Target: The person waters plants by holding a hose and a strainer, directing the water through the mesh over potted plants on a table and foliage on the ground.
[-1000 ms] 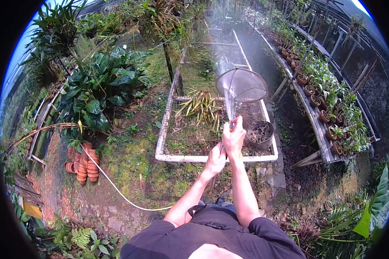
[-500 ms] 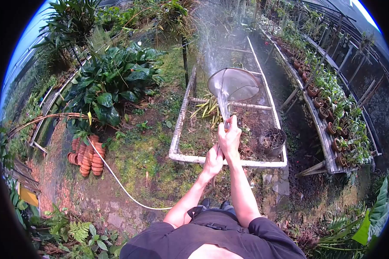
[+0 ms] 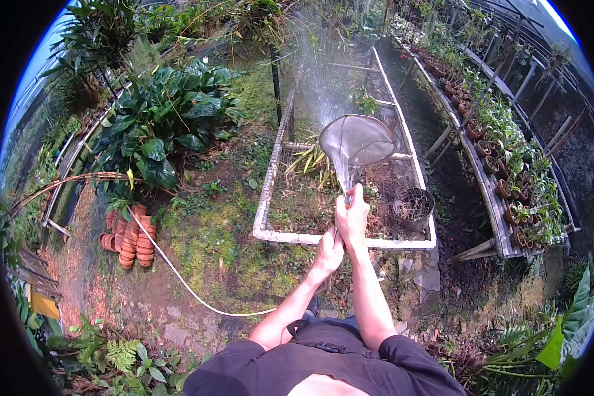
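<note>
The right hand (image 3: 352, 212) is closed around the nozzle end of a white garden hose (image 3: 178, 280), thumb apparently pressed at the outlet, and the left hand (image 3: 328, 246) grips the hose just behind it, so both hands are clamped on it, one touching the other. From the outlet the water spray (image 3: 356, 140) opens into a wide, thin fan that arcs forward over the wire-mesh bench (image 3: 270, 191), a long white-framed bed with loose cut leaves (image 3: 313, 160) lying across it. A dark round pot (image 3: 412, 206) of dry roots sits at the bench's near right corner. The hose trails back to the left across the mossy ground, passing close to stacks of terracotta pots (image 3: 133, 239) lying on their sides.

To keep this watering even, it seems best to hold the thumb pressure steady so the fan stays broad and soft (a narrower jet would likely scatter the loose leaves), and to sweep slowly along the bench's length. The left hand should probably keep slack in the hose so it does not drag. The row of potted plants (image 3: 501, 138) on the wooden rack to the right stands well apart from the spray.
</note>
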Demonstrator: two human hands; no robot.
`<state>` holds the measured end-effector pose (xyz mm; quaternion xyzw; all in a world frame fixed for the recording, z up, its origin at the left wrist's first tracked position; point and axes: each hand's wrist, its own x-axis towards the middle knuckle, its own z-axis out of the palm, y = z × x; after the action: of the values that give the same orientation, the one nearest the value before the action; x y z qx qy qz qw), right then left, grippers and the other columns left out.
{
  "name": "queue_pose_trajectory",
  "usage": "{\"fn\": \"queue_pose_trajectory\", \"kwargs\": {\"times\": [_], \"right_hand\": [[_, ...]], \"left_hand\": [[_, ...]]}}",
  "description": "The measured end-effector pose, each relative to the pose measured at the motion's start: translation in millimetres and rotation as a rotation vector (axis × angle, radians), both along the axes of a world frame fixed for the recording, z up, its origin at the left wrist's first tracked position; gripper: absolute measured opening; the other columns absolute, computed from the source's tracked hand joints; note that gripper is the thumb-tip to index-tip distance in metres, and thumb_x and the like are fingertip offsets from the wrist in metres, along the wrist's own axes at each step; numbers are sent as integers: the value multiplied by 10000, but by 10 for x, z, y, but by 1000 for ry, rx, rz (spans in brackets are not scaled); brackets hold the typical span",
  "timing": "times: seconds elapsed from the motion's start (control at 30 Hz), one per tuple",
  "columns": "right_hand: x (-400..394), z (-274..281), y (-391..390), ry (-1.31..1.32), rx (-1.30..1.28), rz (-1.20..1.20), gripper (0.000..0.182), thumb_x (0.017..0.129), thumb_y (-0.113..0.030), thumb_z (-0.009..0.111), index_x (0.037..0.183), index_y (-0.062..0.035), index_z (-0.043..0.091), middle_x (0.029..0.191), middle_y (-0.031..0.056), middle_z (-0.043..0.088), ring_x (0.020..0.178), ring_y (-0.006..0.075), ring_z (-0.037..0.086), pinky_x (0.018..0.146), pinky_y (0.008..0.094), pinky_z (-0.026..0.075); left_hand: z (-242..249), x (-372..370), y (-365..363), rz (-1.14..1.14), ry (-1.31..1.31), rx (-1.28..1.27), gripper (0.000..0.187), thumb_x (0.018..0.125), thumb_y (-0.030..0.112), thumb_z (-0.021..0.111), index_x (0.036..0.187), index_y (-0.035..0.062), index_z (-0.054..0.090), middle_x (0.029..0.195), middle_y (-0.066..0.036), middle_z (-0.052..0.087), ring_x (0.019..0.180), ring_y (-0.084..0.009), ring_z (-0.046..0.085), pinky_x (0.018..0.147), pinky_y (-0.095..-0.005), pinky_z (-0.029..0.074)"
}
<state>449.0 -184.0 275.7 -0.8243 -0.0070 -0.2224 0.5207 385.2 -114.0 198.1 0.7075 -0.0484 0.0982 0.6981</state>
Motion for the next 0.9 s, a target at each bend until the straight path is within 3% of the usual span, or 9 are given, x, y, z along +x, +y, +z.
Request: {"fn": "queue_pose_trajectory", "kwargs": {"times": [0.13, 0.2, 0.3, 0.47, 0.6, 0.7, 0.73, 0.83, 0.9], "right_hand": [[3, -166, -333, 15, -11, -35, 196, 908, -100, 639, 1010, -9, 499, 670, 219, 596, 508, 325, 594, 498, 441, 443], [-9, -254, -560, 50, -32, -46, 198, 906, -105, 638, 1014, -11, 501, 699, 228, 612, 541, 342, 622, 519, 440, 464], [-14, -392, -928, 47, -11, -63, 183, 903, -110, 624, 997, -24, 493, 582, 214, 568, 490, 377, 586, 513, 469, 440], [-66, -571, -1706, 96, -26, -58, 196, 896, -127, 624, 1008, -23, 501, 545, 191, 559, 490, 371, 587, 525, 476, 443], [-188, -624, -2351, 175, -37, -95, 187, 905, -124, 619, 1005, -12, 508, 677, 250, 608, 582, 384, 635, 564, 465, 478], [-229, -700, -2716, 160, -67, -110, 189, 901, -117, 619, 1009, -12, 504, 650, 238, 589, 546, 368, 609, 543, 461, 459], [-244, -690, -2806, 163, -61, -116, 192, 896, -110, 618, 1012, -12, 499, 625, 227, 573, 522, 349, 590, 531, 458, 450], [-266, -638, -3015, 227, -51, -117, 207, 898, -114, 624, 1029, -6, 506, 666, 266, 611, 635, 431, 661, 585, 491, 482], [-254, -609, -3068, 218, -42, -123, 205, 898, -112, 624, 1029, -8, 506, 660, 263, 610, 629, 426, 662, 585, 489, 484]], "left_hand": [[-115, -32, -344, -9, -61, 3, 258, 1045, 153, 442, 1151, -45, 569, 913, -259, 679, 845, -363, 683, 766, -438, 516], [-207, -56, -556, -16, -13, 0, 254, 1045, 151, 445, 1153, -42, 570, 896, -248, 675, 826, -348, 678, 762, -434, 516], [-356, -65, -949, -15, -20, -31, 251, 1048, 168, 448, 1126, -34, 574, 838, -215, 666, 755, -298, 653, 709, -429, 500], [-618, -141, -1752, -16, 77, -64, 245, 1047, 181, 446, 1054, -24, 579, 757, -168, 634, 666, -242, 597, 623, -416, 459], [-672, -244, -2329, -60, 176, -4, 257, 1049, 192, 442, 1077, -17, 589, 722, -132, 596, 616, -199, 536, 579, -392, 436], [-607, -310, -2689, -83, 180, -68, 257, 1046, 186, 442, 1079, -25, 587, 716, -141, 592, 627, -212, 551, 589, -403, 440], [-590, -309, -2775, -70, 141, -19, 243, 1039, 169, 445, 1084, -30, 578, 726, -171, 602, 639, -257, 577, 607, -424, 450], [-573, -339, -2950, -84, 215, 44, 240, 1033, 167, 449, 1070, -37, 572, 758, -204, 624, 667, -311, 611, 627, -442, 462], [-620, -312, -3016, -79, 197, 51, 235, 1029, 163, 449, 1055, -36, 570, 757, -209, 621, 677, -327, 621, 627, -444, 463]]}}
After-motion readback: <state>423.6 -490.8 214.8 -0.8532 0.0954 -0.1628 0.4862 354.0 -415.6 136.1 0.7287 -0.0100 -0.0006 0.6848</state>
